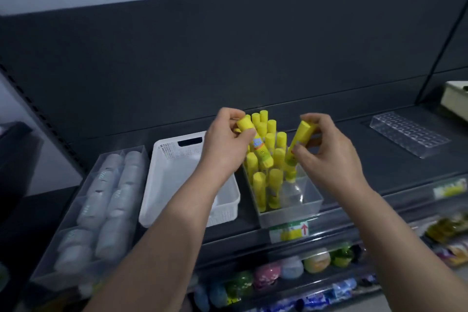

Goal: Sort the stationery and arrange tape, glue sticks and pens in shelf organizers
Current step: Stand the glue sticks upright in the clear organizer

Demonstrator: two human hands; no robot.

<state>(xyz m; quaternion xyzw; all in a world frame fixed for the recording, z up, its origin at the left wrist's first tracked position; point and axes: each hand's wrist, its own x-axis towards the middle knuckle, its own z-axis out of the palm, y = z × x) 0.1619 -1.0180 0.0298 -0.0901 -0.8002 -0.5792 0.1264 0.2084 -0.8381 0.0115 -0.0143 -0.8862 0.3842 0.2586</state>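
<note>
1. Lower shelf, nearest: blurry row of coloured round items (291, 267) and packets; too soft to identify.
2. Shelf edge carries a small green-yellow price label with a red arrow (290, 232), just below the clear bin.
3. Left: clear plastic divided organizer (50, 243) filled with whitish rolls, probably tape (111, 200), lying in two rows.
4. Middle: white perforated plastic basket (162, 200), partly covered by the left forearm; its visible floor is bare.
5. Right of basket: clear rectangular plastic bin (307, 204) holding upright yellow-capped glue sticks (272, 154), packed at the back and left, front right corner bare.
6. Left hand (222, 147) above the bin, fingers clamped around one yellow glue stick with a printed label (255, 143), tilted, cap up-left.
7. Right hand (326, 149) above the bin's right side, thumb and fingers pinching a second yellow glue stick (297, 143), tilted, base pointing down into the bin.
8. Farther right on the dark shelf: clear acrylic pen holder block with a grid of holes (407, 134), well apart from the bin.
9. Far right edge: pale box-like object (454, 99), cut off.
10. Behind: dark grey back panel (228, 58).
</note>
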